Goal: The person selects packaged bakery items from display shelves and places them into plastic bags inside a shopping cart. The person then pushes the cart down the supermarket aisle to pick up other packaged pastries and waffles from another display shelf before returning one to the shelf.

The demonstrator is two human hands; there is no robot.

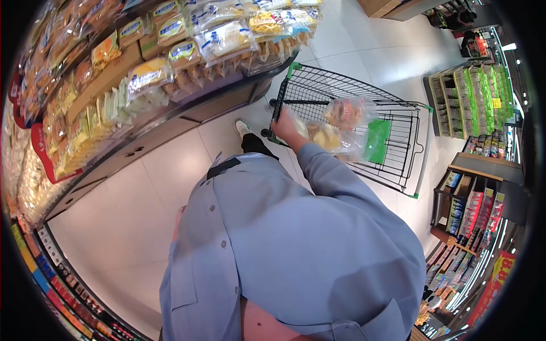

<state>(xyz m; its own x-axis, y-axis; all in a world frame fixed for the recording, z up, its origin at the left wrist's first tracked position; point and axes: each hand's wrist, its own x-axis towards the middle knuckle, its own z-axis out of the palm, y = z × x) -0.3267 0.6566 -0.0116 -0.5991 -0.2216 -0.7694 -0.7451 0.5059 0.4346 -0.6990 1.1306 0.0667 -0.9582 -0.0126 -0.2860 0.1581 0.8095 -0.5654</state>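
Observation:
My right hand (pixel 291 128) reaches to the near left end of a wire shopping cart (pixel 347 82) with green corners. Motion smears its fingers, so I cannot make out whether they grip the cart's rim or a package beside it. Close to this hand, inside the cart, lie clear plastic bags of bread (pixel 327 137). Another bagged bread (pixel 346 112) with red print rests farther back, near a green panel (pixel 377 141). Of my left hand (pixel 180 216), only a sliver of skin shows beside my shirt at the left hip. Its fingers are hidden.
A bakery shelf (pixel 187 108) packed with bagged bread and cakes runs along the left, its end close to the cart. Green-edged goods racks (pixel 469 102) and a shelf of small packs (pixel 469 202) stand to the right. Light tiles (pixel 165 170) cover the floor.

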